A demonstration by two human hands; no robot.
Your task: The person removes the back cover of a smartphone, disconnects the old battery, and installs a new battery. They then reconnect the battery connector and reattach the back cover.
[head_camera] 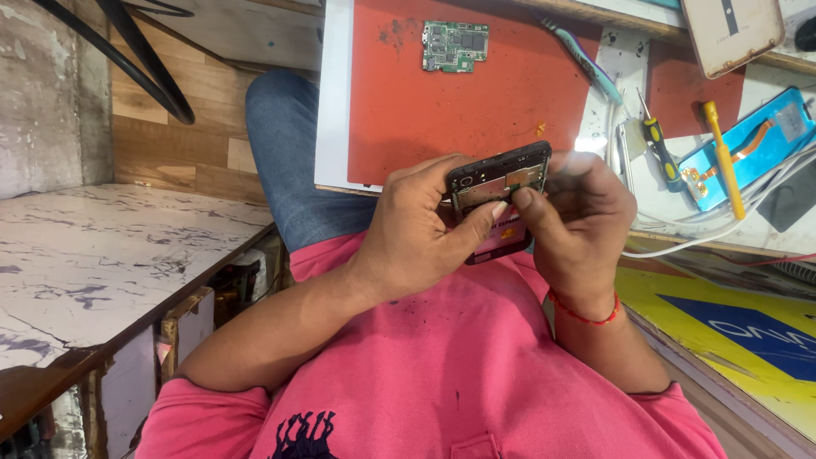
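Opened black smartphone w/ back cover off (500,189), internals facing up, held in mid-air just over near edge of the red rubber work mat (442,102), close to person's chest, prob. for a near look at the small parts. Left hand (416,229) wraps phone from its left side, thumb laid across lower part, clamping it steady. Right hand (578,221) closes on right edge; thumb and forefinger pinched at top-centre of the frame, near a small metal part. Whether anything sits between those fingertips: can't tell. Red thread band on right wrist.

On mat, well apart from phone: small green circuit board (455,46), lying flat near far edge. Right of mat, on white bench: teal-handled brush (586,61), black-and-yellow screwdriver (660,144), yellow-handled tool (722,157) lying across a blue phone panel w/ orange flex cable (765,136). White cables (722,225) loop along bench edge. Rose-gold phone back (733,32) at top right. Marble-patterned side shelf (93,263) to the left.
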